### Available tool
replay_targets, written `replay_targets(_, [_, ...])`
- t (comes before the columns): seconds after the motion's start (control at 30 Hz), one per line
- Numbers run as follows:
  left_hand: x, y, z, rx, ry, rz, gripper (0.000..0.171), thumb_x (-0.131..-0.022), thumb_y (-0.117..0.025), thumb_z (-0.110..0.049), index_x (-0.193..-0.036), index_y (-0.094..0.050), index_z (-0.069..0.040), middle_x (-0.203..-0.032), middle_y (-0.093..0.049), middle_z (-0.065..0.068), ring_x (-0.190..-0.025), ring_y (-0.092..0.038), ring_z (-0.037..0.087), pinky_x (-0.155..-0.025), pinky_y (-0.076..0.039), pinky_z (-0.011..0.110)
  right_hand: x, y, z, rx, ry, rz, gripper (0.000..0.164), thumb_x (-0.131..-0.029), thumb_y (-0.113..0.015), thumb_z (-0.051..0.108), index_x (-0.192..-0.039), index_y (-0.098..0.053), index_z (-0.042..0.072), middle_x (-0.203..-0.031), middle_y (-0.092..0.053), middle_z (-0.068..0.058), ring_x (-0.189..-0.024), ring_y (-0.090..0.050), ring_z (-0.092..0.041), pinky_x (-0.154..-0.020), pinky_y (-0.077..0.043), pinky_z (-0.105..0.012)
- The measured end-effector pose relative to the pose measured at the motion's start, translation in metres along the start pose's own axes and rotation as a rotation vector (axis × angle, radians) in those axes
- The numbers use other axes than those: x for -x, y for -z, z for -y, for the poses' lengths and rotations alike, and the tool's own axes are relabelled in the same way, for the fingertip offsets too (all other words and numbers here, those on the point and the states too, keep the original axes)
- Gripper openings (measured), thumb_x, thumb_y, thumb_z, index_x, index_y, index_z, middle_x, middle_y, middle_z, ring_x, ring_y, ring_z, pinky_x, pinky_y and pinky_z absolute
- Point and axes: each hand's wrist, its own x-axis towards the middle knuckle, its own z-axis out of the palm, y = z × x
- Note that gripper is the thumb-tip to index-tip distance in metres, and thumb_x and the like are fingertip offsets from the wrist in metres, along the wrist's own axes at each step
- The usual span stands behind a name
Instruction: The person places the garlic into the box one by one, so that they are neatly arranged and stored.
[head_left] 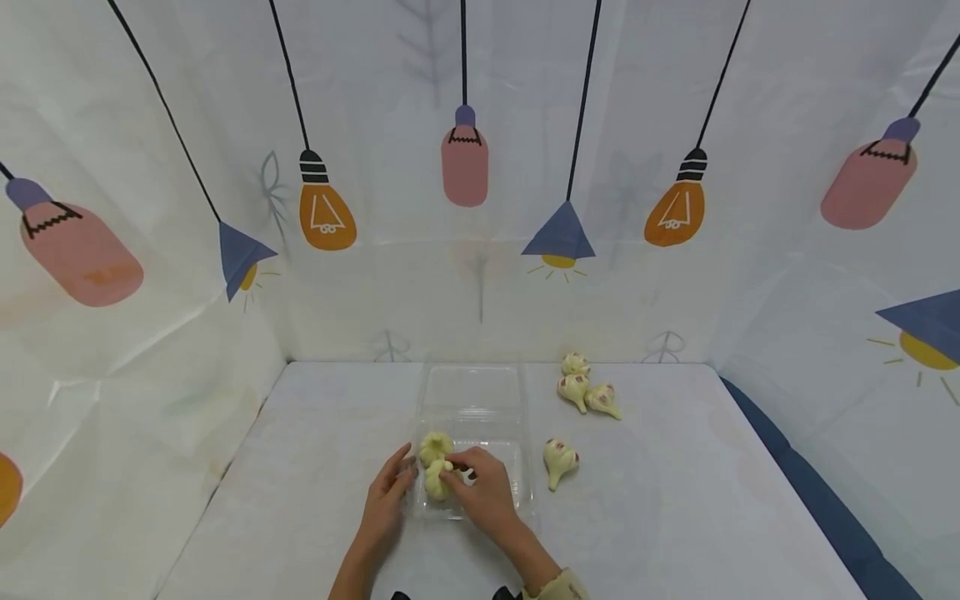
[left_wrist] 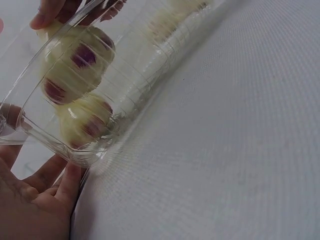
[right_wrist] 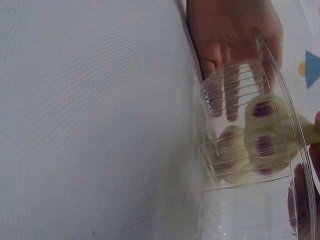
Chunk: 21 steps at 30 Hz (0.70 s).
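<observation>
A clear plastic clamshell box (head_left: 504,467) lies on the table with its lid (head_left: 471,390) folded back to the far side. Two garlic bulbs are at its left half. My right hand (head_left: 486,493) pinches the stem of the nearer garlic bulb (head_left: 437,483), whose purple-marked base shows through the wall in the right wrist view. The other garlic bulb (head_left: 433,447) sits behind it, low in the box. Along the box's left wall my left hand (head_left: 386,498) rests, its extended fingers (left_wrist: 70,187) touching the plastic from outside.
Right of the box lies a single garlic bulb (head_left: 560,460). Farther back are three more, a rear bulb (head_left: 575,364), a left bulb (head_left: 573,389) and a right bulb (head_left: 602,399), close together. White sheets printed with hanging lamps (head_left: 465,167) enclose the white table (head_left: 660,500).
</observation>
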Motion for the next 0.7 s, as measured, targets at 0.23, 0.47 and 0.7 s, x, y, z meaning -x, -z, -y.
replay_targets(0.23, [-0.0013,-0.0009,0.0033,-0.017,0.020,-0.005,0.045,-0.101,-0.049,-0.006,-0.146,-0.042,-0.005,-0.135,-0.052,0.024,-0.121,-0.051,0.035,-0.091,-0.040,0.022,-0.0008,-0.0045,0.0005,0.011,0.063,-0.018,0.021,-0.077,-0.083,0.012,-0.095,-0.074,0.007,-0.083,-0.066,0.005,-0.074,-0.064,-0.013,-0.060,-0.049,-0.021])
replay_targets(0.47, [-0.0015,-0.0019,0.0029,-0.009,0.026,0.001,0.045,-0.101,-0.048,-0.004,-0.146,-0.042,-0.004,-0.136,-0.051,0.025,-0.122,-0.049,0.035,-0.091,-0.040,0.022,0.0010,-0.0070,-0.0018,0.036,0.069,-0.005,0.021,-0.077,-0.082,0.012,-0.095,-0.073,0.008,-0.083,-0.066,0.005,-0.073,-0.064,-0.015,-0.060,-0.048,-0.020])
replay_targets(0.7, [-0.0029,-0.0031,0.0056,-0.020,0.010,0.001,0.045,-0.101,-0.048,-0.005,-0.145,-0.041,-0.001,-0.135,-0.051,0.026,-0.121,-0.049,0.035,-0.090,-0.041,0.024,0.0020,-0.0067,-0.0018,0.059,-0.009,0.046,0.020,-0.080,-0.081,0.020,-0.097,-0.074,0.012,-0.084,-0.065,0.008,-0.076,-0.063,-0.012,-0.062,-0.048,-0.021])
